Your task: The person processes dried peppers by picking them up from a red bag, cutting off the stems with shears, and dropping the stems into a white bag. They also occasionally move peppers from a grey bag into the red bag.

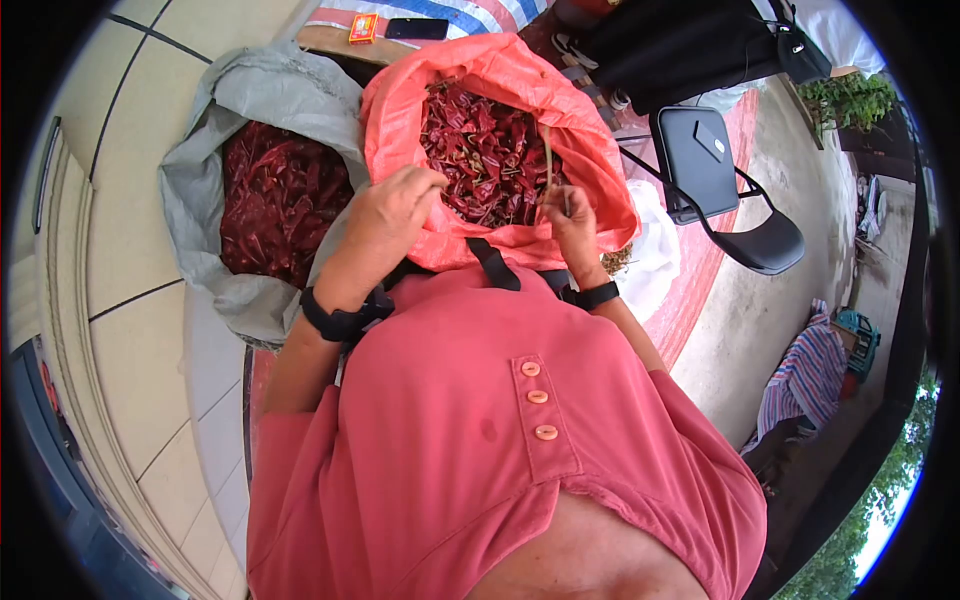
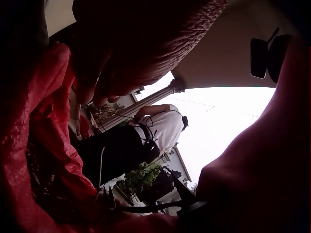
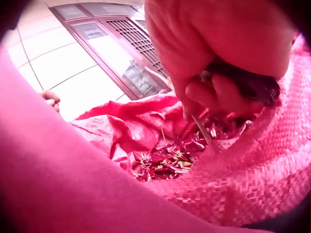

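Note:
A red woven sack (image 1: 608, 170) stands wide open in front of me, full of dried red chilies (image 1: 480, 150). My left hand (image 1: 393, 208) is over its near left rim, fingers bent inward; what lies between its fingertips is hidden. At the near right rim my right hand (image 1: 573, 228) pinches a thin pale strip (image 1: 547, 155), which stands up over the chilies. In the right wrist view the strip (image 3: 201, 130) shows below the fingertips, and a dark shiny piece (image 3: 250, 87) lies against the curled fingers. A black strap (image 1: 492, 264) hangs over the near rim.
On the left stands a grey-white sack (image 1: 258, 290) of dark red chilies. Behind the red sack are a phone (image 1: 417, 29) and a small red-orange box (image 1: 363, 29) on a striped cloth. A black folding chair (image 1: 700, 165) is at right; beyond it stands a person in black trousers (image 1: 670, 50).

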A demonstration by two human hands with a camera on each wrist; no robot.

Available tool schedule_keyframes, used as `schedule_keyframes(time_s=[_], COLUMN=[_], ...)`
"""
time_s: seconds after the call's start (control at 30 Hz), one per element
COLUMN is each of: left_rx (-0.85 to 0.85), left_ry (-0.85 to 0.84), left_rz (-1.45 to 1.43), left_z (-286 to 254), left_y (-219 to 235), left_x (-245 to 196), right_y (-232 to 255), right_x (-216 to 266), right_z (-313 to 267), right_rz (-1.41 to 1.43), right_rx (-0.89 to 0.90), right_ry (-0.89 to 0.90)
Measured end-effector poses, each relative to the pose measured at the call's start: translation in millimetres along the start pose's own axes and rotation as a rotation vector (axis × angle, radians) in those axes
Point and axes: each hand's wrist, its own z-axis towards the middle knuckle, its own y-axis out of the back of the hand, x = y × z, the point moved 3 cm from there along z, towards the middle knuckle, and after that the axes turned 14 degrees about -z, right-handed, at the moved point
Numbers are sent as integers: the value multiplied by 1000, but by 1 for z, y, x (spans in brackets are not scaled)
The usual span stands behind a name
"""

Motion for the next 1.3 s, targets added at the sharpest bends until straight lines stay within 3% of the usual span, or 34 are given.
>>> schedule_keyframes(time_s=[0.1, 0.17, 0.23, 0.3, 0.37, 0.43, 0.47, 0.57, 0.63, 0.7, 0.77, 0.83, 1.03, 1.1, 1.23, 1.3], left_rx=[107, 197, 297, 407, 456, 533, 556, 599, 597, 621, 616, 590, 571, 525, 497, 462], left_ry=[85, -29, -75, -47, -44, -22, -6, 34, 37, 58, 79, 98, 129, 98, 120, 118], left_rz=[17, 10, 5, 1, 22, 45, 64, 101, 91, 95, 95, 90, 60, 18, -71, -184], left_z=[4, 2, -3, -13, -21, -24, -25, -26, -26, -25, -27, -30, -31, -29, -25, -9], left_y=[-3, -8, -19, -33, -46, -53, -57, -62, -63, -64, -64, -61, -56, -55, -55, -53], left_x=[-8, 4, 16, 23, 31, 34, 38, 44, 41, 41, 42, 42, 37, 38, 51, 36], right_y=[14, 41, 83, 120, 177, 198, 198, 127, 83, 37, -8, -33, -48, -45, -34, -23], right_x=[62, 76, 50, 28, -43, -77, -81, 8, 11, -10, 2, -26, -63, -76, -37, -9], right_z=[-8, -14, -23, -40, -58, -74, -81, -58, -32, -1, 13, 35, 59, 61, 41, 34], right_rz=[-95, -380, -424, -408, -511, -706, -748, -601, -689, -891, -1113, -1290, -1495, -1435, -1274, -1138], right_rx=[-199, -415, -577, -732, -806, -809, -918, -690, -373, -221, 13, 176, 256, 184, 37, 75], right_ry=[55, 160, 124, -26, -133, -399, -320, -97, 21, 325, 217, 103, 80, 90, 288, 152])
